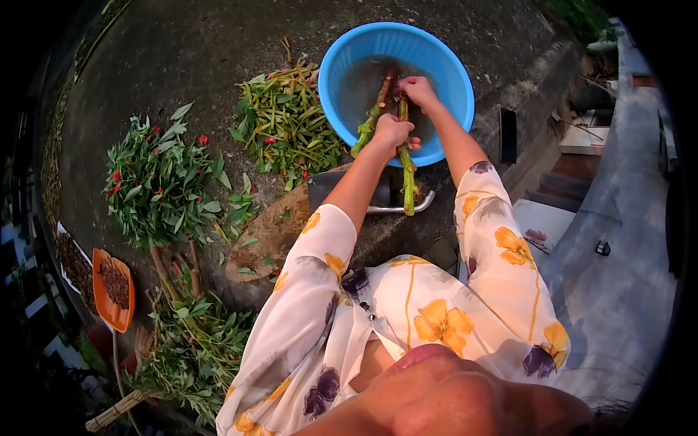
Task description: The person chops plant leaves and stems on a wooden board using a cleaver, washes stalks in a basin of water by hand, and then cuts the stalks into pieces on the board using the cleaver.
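My left hand (395,134) is closed around the middle of a thick green plant stalk (408,182), which slants over the near rim of a blue plastic basin (456,80). At the stalk's upper, brownish end, my right hand (419,91) is closed with its fingertips pressed together. Another thick stalk (373,116) leans inside the basin to the left of my left hand. Cloudy water (355,83) lies in the basin.
A heap of cut green stems (291,116) lies left of the basin. Leafy bunches with red flowers (163,182) are farther left. A dark seat-like piece with a bent metal tube (429,200), a black flat slab (508,136) and an orange scoop (102,291) are around me.
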